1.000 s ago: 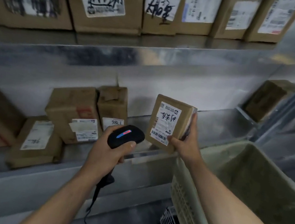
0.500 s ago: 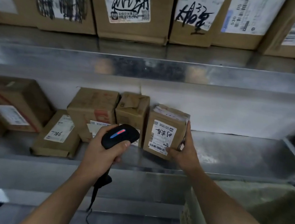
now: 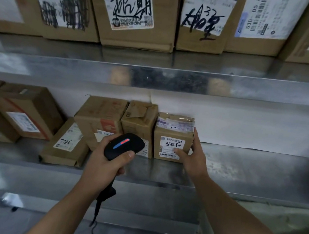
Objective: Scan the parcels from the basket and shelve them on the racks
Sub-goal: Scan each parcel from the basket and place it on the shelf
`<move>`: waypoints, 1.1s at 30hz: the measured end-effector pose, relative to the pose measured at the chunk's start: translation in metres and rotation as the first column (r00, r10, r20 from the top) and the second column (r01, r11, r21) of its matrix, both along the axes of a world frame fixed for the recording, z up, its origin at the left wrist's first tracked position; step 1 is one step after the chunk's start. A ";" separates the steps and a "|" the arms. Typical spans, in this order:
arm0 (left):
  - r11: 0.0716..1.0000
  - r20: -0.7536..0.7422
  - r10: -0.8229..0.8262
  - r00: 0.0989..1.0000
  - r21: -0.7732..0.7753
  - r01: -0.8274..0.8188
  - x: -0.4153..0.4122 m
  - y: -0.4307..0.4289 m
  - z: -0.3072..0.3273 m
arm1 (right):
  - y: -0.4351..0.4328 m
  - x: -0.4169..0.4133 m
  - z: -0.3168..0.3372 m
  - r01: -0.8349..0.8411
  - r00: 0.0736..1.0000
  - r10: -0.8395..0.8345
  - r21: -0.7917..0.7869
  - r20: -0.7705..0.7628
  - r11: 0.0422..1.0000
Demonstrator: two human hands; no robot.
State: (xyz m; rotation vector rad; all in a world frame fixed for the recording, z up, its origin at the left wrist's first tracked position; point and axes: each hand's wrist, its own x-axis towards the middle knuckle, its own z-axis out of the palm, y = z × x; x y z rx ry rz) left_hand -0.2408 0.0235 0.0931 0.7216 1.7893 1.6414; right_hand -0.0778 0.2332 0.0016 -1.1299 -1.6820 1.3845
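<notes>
As the right hand (image 3: 193, 161) grips the parcel (image 3: 170, 136) and the left hand (image 3: 103, 162) the scanner (image 3: 123, 146), seat it flush against the neighbouring box (image 3: 138, 123), label forward.

Parcel (image 3: 173, 139) on shelf (image 3: 241, 168), rightmost.

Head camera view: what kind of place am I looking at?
Probably a parcel depot or pickup station. Metal racks hold rows of labelled cardboard parcels; the left hand holds a barcode scanner, and the right hand grips a small parcel on the lower shelf.
</notes>
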 end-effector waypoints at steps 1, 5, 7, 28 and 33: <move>1.000 -0.001 0.004 1.000 0.000 -0.004 0.001 -0.001 0.000 | 0.000 0.000 0.000 -0.005 1.000 0.005 0.001 0.000 1.000; 1.000 -0.003 -0.006 1.000 -0.006 0.006 0.002 -0.003 -0.001 | 0.003 0.000 0.003 -0.024 0.999 0.024 -0.005 0.030 1.000; 1.000 -0.006 -0.029 1.000 -0.007 0.029 0.001 -0.004 -0.001 | 0.003 0.000 0.006 -0.029 0.998 0.029 -0.011 0.054 1.000; 0.809 -0.023 -0.588 0.809 -0.046 0.586 0.013 -0.001 -0.010 | -0.136 0.110 0.008 0.377 0.812 -0.437 0.222 0.387 0.899; 0.709 -0.004 -0.702 0.712 -0.095 0.698 0.039 -0.005 -0.020 | -0.189 0.148 -0.006 0.502 0.711 -0.533 0.201 0.458 0.841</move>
